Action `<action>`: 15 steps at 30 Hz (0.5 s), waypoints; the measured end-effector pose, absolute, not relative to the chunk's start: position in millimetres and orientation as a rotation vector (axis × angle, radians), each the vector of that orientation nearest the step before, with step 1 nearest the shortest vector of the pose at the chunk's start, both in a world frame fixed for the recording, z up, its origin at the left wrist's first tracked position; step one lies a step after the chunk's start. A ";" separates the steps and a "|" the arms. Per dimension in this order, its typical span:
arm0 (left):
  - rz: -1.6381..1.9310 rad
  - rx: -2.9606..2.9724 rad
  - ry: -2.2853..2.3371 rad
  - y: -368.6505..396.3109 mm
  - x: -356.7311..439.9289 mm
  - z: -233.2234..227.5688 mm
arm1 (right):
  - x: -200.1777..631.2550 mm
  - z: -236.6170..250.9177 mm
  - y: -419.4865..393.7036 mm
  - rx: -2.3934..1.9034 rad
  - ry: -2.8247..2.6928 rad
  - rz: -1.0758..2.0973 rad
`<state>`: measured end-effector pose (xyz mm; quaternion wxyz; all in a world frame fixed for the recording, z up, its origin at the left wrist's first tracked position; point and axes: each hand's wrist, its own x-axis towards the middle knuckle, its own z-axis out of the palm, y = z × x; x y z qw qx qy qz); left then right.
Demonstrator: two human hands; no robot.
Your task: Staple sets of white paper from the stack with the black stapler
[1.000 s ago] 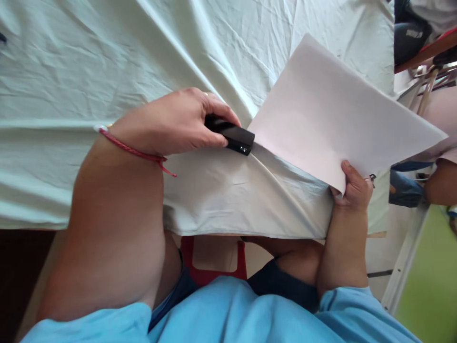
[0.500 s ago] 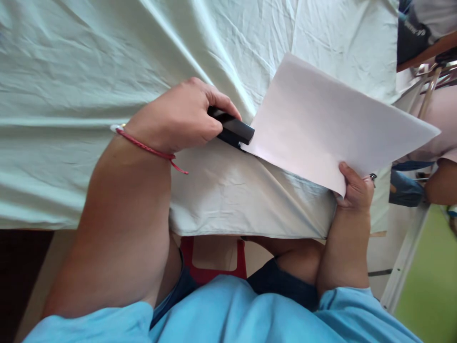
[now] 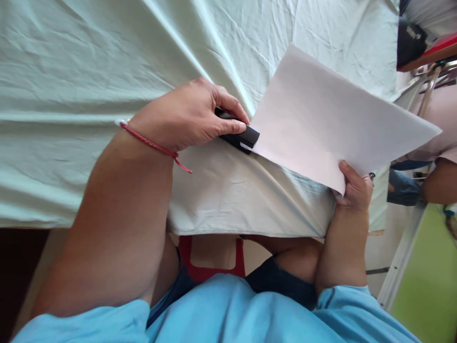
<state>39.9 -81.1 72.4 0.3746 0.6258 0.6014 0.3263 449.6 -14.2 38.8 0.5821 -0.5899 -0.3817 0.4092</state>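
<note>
Stapler [image 3: 250, 137] in the left hand [image 3: 194, 114], paper [image 3: 332, 119] in the right hand [image 3: 353, 186]

The left hand is curled around the black stapler, with the thumb on top and the fingers bent over the far side. It hides the back end. The right hand has the white paper pinched near its lower corner. The thumb is on top, and the other fingers are tucked under, where they are hard to see.

The left corner of the paper is in the front of the stapler. A little white bit pokes out at the side. I cannot tell if there is one sheet or more, or if the stapler sits on the desk or is held just above it.

A red string [image 3: 148, 138] is tied around the left wrist. A small dark thing [image 3: 372, 176] by the right hand is too tiny to make out.

Pale green cloth [image 3: 89, 57] with lots of wrinkles covers the desk. The paper hides some of it.

Below the desk edge is a red thing [image 3: 202, 272], partly behind the blue shirt [image 3: 214, 309]. At the top right, a black thing [image 3: 410, 43] has pale writing, too small to read. Someone in pink clothes [image 3: 441, 107] is cut off at the right, above a green board [image 3: 424, 271].
</note>
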 end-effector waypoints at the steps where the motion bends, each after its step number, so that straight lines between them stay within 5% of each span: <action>1: 0.823 1.603 1.552 -80.5 39.8 72.3 | 449.4 38.9 -14.0 -1.375 -0.895 0.959; 15: 0.796 1.685 1.501 -75.3 41.0 67.4 | 452.0 35.7 -11.3 -1.407 -0.948 0.922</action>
